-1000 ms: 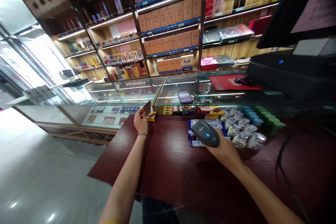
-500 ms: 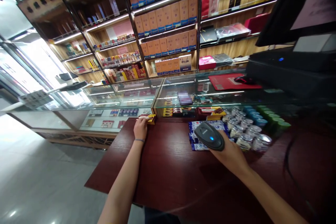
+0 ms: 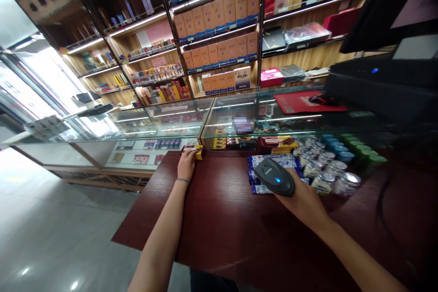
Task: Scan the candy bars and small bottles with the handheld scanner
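Two hands at a dark reddish-brown bench (image 3: 219,210). The right hand (image 3: 306,200) grasps a black scanner (image 3: 275,177) with a lit blue spot. Blue-and-white packets (image 3: 259,189) lie partly hidden below the scanner; contact between them cannot be told. Right of the scanner stand silver-lidded jars (image 3: 323,182). Well to its left, the left hand (image 3: 186,165) touches small yellow-and-maroon packs (image 3: 200,152); whether the fingers grip one cannot be told. Beyond the scanner are similar yellow-and-maroon boxes (image 3: 278,144) and, farther back, a red mat (image 3: 290,104).
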Motion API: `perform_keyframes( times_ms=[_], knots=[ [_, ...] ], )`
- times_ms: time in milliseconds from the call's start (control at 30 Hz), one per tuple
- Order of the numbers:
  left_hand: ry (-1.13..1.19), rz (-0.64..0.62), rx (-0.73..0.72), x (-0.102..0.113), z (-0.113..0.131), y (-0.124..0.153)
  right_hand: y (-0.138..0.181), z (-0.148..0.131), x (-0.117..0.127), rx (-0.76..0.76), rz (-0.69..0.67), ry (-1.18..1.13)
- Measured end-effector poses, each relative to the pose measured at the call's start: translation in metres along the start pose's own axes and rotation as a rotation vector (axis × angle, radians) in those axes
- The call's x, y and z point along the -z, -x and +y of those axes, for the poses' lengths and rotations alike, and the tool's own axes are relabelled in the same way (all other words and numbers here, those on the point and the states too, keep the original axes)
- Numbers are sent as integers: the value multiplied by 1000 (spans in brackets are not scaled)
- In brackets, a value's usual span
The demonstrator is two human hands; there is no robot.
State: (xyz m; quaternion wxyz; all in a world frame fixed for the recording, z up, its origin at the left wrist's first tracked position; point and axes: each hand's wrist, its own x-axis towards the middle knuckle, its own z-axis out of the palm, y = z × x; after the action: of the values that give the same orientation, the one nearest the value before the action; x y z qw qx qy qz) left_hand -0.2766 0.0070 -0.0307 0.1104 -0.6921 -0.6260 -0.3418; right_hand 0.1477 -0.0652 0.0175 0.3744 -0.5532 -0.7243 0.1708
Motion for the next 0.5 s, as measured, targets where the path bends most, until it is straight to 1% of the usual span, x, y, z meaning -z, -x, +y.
perform_keyframes(
  times_ms=[167, 333, 433, 500],
  knots=[
    [1, -1, -1, 0, 1, 0, -1, 1, 2, 12, -13, -2],
    [-45, 34, -26, 6, 7, -1, -3, -4, 8, -40, 15, -16],
    [-44, 76, -76, 8, 18, -2, -5, -7, 14, -79, 65, -50],
    [-3, 85, -116, 4, 32, -6, -8, -6, 20, -106, 120, -77]
  ],
)
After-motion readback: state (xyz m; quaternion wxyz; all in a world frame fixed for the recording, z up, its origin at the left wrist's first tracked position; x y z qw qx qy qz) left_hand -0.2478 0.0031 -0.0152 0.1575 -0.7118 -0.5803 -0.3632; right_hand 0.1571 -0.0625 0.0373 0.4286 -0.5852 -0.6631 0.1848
